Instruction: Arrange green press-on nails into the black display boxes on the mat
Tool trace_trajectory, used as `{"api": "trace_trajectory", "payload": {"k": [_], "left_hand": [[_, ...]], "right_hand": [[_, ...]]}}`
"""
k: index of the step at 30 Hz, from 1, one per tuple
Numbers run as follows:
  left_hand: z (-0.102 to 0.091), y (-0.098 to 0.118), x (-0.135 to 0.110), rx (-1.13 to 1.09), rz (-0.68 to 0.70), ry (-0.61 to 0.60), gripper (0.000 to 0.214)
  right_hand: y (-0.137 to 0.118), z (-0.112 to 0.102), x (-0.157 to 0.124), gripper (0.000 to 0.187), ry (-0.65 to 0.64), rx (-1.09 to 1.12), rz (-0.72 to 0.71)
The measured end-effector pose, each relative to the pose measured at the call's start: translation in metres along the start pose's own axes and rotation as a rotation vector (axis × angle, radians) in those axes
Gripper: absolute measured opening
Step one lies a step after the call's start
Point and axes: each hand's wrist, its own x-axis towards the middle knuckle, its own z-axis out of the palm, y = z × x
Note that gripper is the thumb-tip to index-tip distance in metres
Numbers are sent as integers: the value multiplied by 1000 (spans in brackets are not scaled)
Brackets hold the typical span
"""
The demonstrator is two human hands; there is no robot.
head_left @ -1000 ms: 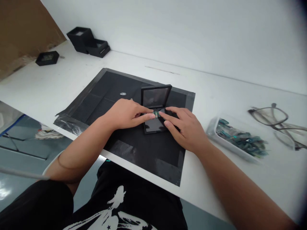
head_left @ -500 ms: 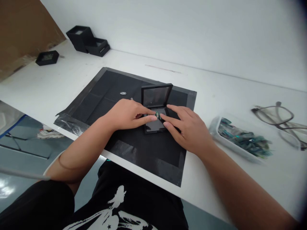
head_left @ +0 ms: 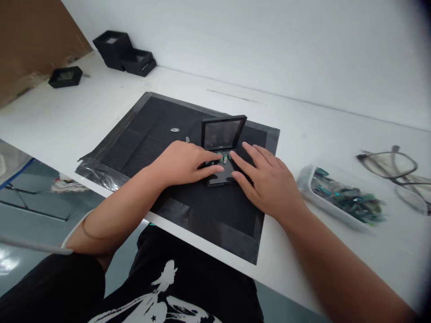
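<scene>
A small black hinged case (head_left: 223,133) stands with its clear-windowed lid raised. Several small green pieces (head_left: 225,159) lie in a row across its base, near the hinge. My left hand (head_left: 183,162) reaches in from the left, thumb and index finger apart, the index fingertip at the pieces. From the right comes my right hand (head_left: 269,179), fingers spread, its index fingertip beside the right end of the row. Its thumb is at the case's right side. My left fingers hide part of the row.
Under the case lies a black mat (head_left: 205,215) taped to the white table (head_left: 289,269). Two small clear pieces (head_left: 174,130) rest on it. To the right are a plastic tub (head_left: 336,211) of green pieces and eyeglasses (head_left: 387,162). Black boxes (head_left: 112,49) stand at the back left.
Both hands' fingertips were close together at a green piece; now my right fingers have spread and drawn slightly away. The green piece lies farther back in the case, near the hinge.
</scene>
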Motion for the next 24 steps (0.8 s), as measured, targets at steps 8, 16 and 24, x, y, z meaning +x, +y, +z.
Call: {"api": "trace_trajectory", "payload": {"k": [8, 16, 24], "left_hand": [[1, 1, -1, -26, 62, 46, 49], [6, 5, 0, -13, 68, -36, 48], [10, 5, 0, 12, 124, -11, 44]], "right_hand": [[3, 2, 0, 52, 2, 81, -5], [5, 3, 0, 48, 12, 139, -11], [5, 0, 0, 43, 49, 257, -36]]}}
